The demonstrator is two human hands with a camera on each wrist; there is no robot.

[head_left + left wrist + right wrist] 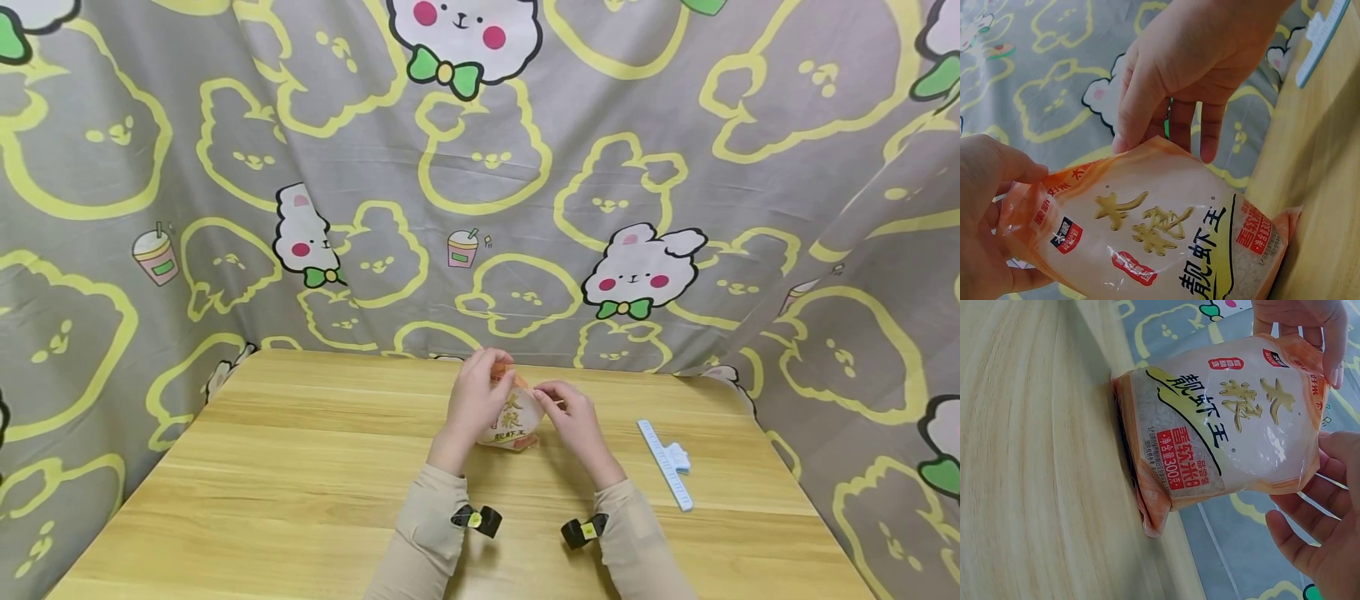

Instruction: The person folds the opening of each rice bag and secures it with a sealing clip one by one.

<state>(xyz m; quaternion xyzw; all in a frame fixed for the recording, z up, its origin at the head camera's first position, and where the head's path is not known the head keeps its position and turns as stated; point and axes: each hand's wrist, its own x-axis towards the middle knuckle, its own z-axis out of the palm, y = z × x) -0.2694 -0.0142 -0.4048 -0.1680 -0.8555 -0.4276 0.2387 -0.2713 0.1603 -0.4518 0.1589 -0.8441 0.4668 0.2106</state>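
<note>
A plastic bag of rice [517, 423] with orange edges and gold lettering stands upright on the table, its lower end resting on the wood. My left hand [474, 402] grips its top at the left corner, thumb in front and fingers behind, as the left wrist view shows. At the top right corner my right hand [577, 419] pinches the edge of the bag between thumb and fingers. In the right wrist view the bag's printed front [1241, 412] faces the camera, and white grains show through a see-through part near the bottom.
A light blue sealing clip [666, 467] with a ruler-like bar lies on the wooden table [300, 483], right of my right forearm. Behind the table hangs a grey patterned curtain [495, 175]. A black camera sits on each wrist.
</note>
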